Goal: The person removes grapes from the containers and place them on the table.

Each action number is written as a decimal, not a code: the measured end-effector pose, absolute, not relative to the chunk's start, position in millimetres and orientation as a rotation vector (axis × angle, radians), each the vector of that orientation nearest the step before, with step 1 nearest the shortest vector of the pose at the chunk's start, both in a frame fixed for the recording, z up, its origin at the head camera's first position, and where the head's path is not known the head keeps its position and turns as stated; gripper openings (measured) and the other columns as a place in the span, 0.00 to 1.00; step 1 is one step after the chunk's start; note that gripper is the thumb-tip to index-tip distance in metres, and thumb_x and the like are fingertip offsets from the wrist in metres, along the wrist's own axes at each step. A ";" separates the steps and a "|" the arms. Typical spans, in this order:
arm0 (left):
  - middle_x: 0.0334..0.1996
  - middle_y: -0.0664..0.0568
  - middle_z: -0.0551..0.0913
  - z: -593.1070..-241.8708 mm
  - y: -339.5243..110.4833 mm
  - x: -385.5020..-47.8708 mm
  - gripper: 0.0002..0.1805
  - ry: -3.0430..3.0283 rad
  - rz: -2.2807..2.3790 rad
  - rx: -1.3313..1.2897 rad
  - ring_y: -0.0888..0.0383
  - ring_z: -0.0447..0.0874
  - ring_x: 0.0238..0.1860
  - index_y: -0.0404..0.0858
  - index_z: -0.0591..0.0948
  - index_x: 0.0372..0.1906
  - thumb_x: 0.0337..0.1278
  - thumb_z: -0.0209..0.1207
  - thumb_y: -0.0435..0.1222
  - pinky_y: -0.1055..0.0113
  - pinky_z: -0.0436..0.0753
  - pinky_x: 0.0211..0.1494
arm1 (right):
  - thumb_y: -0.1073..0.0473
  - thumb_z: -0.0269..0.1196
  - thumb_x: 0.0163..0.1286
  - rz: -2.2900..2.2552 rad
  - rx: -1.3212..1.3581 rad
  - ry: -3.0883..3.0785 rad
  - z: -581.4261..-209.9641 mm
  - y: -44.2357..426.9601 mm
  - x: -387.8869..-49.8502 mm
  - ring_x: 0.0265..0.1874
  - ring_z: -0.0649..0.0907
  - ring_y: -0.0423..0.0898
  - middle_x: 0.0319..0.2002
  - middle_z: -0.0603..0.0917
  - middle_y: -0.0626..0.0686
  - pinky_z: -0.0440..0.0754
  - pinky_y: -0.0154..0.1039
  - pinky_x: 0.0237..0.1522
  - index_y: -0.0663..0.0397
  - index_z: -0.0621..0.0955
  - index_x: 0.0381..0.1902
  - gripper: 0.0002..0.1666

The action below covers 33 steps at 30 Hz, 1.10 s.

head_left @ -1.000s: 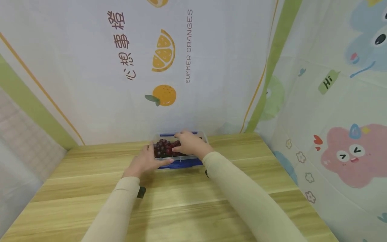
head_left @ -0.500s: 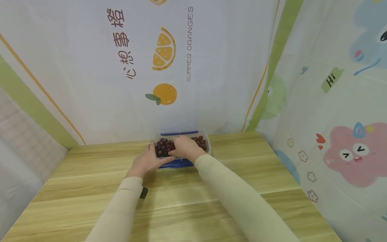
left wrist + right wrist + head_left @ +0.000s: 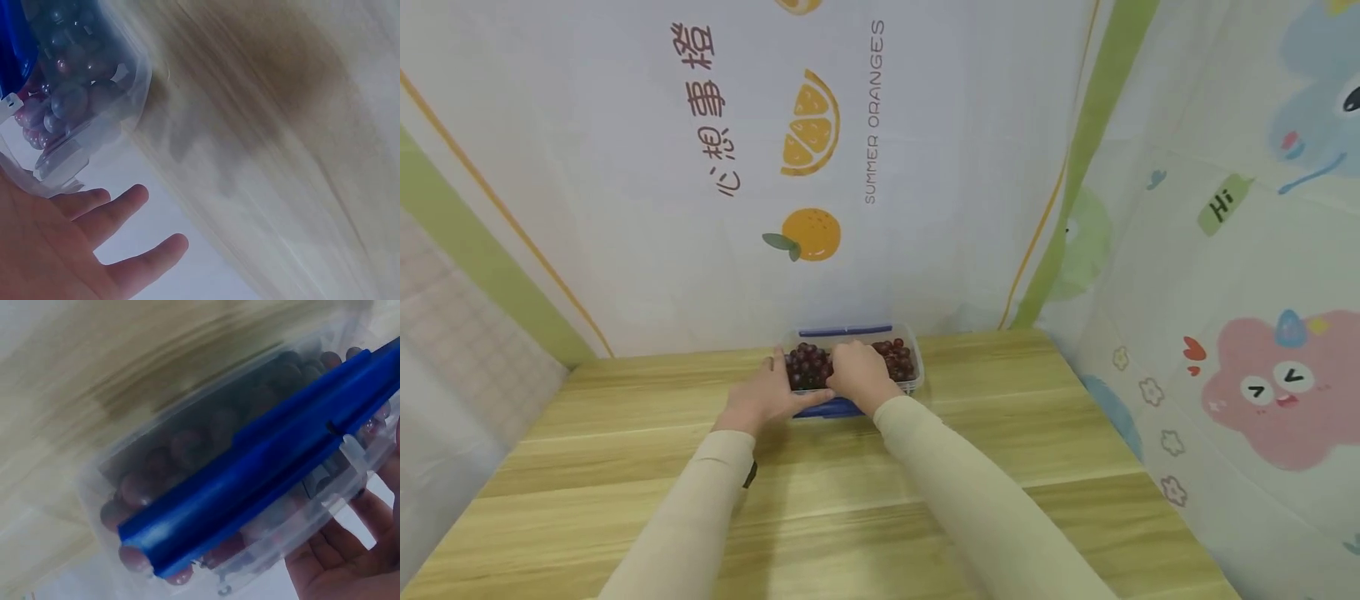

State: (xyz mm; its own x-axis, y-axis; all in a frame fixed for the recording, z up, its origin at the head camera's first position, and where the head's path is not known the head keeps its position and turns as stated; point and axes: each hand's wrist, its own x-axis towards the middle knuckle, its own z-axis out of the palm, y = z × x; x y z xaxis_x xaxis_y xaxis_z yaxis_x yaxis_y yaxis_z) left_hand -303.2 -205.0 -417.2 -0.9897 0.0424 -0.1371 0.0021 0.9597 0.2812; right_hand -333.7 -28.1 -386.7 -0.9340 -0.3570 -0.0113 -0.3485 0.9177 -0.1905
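Note:
A clear plastic food container point(image 3: 912, 385) with blue clip flaps point(image 3: 250, 469) stands at the back of the wooden table. Inside it, dark grapes point(image 3: 805, 363) lie on the left and redder grapes point(image 3: 898, 360) on the right. My left hand point(image 3: 762, 400) is at the container's left end, thumb along the front rim; in the left wrist view its fingers point(image 3: 150, 262) are spread and fairly straight. My right hand point(image 3: 859, 375) reaches over the front rim into the middle of the container, among the grapes. Its fingertips are hidden, so what they hold does not show.
A white cloth point(image 3: 940, 283) printed with oranges hangs right behind the container. On the right hangs another printed cloth point(image 3: 1150, 333) with cartoon figures. The wooden table point(image 3: 820, 533) stretches toward me under both forearms.
My right hand has moved left and lower into the container, its fingers drawn closer together, uncovering the redder grapes on the right. The left hand stays at the left end.

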 end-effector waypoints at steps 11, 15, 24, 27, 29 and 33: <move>0.83 0.26 0.55 -417.1 -205.9 -302.2 0.84 2.976 0.412 0.030 0.30 0.76 0.73 0.27 0.38 0.86 0.44 0.45 0.90 0.36 0.86 0.57 | 0.54 0.72 0.74 -0.299 -0.512 3.023 -389.5 -34.3 -338.2 0.26 0.85 0.43 0.35 0.90 0.49 0.86 0.38 0.31 0.50 0.91 0.41 0.07; 0.83 0.26 0.55 -418.8 -206.5 -301.0 0.84 2.974 0.414 0.024 0.30 0.74 0.74 0.27 0.38 0.86 0.44 0.44 0.90 0.36 0.86 0.57 | 0.52 0.73 0.72 -0.309 -0.504 3.018 -391.8 -35.3 -337.6 0.39 0.90 0.46 0.49 0.93 0.49 0.91 0.41 0.43 0.47 0.91 0.54 0.15; 0.84 0.27 0.54 -416.5 -205.8 -302.3 0.85 2.953 0.413 0.006 0.30 0.77 0.72 0.29 0.35 0.86 0.42 0.44 0.91 0.41 0.88 0.51 | 0.52 0.71 0.75 -0.296 -0.529 3.038 -390.0 -32.7 -335.8 0.41 0.91 0.46 0.53 0.93 0.49 0.92 0.42 0.44 0.46 0.90 0.58 0.16; 0.84 0.27 0.54 -417.6 -205.2 -303.8 0.85 2.955 0.397 0.000 0.31 0.78 0.71 0.30 0.35 0.86 0.41 0.43 0.91 0.45 0.89 0.46 | 0.52 0.71 0.75 -0.312 -0.526 3.034 -389.4 -31.6 -334.9 0.43 0.92 0.47 0.54 0.92 0.49 0.92 0.42 0.46 0.46 0.90 0.59 0.18; 0.84 0.28 0.54 -417.7 -205.1 -304.5 0.85 2.957 0.397 -0.001 0.32 0.77 0.72 0.30 0.35 0.86 0.41 0.43 0.91 0.46 0.89 0.45 | 0.51 0.71 0.75 -0.317 -0.523 3.035 -389.9 -31.3 -335.0 0.44 0.92 0.47 0.54 0.92 0.49 0.92 0.42 0.46 0.46 0.90 0.60 0.18; 0.84 0.28 0.55 -417.6 -204.6 -304.3 0.85 2.958 0.397 -0.001 0.32 0.76 0.73 0.30 0.36 0.86 0.41 0.43 0.91 0.47 0.89 0.46 | 0.50 0.72 0.74 -0.331 -0.518 3.030 -392.2 -31.0 -336.0 0.38 0.91 0.47 0.50 0.93 0.50 0.92 0.42 0.43 0.47 0.90 0.58 0.18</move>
State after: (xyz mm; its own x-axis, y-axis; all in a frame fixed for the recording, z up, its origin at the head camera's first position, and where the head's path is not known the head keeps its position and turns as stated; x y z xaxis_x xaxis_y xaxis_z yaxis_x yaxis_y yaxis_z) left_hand -304.3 -204.6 -417.6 -0.9876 0.0200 -0.1556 -0.0218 0.9648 0.2622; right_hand -336.0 -31.0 -392.2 -0.9426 -0.3335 -0.0131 -0.3229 0.9210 -0.2179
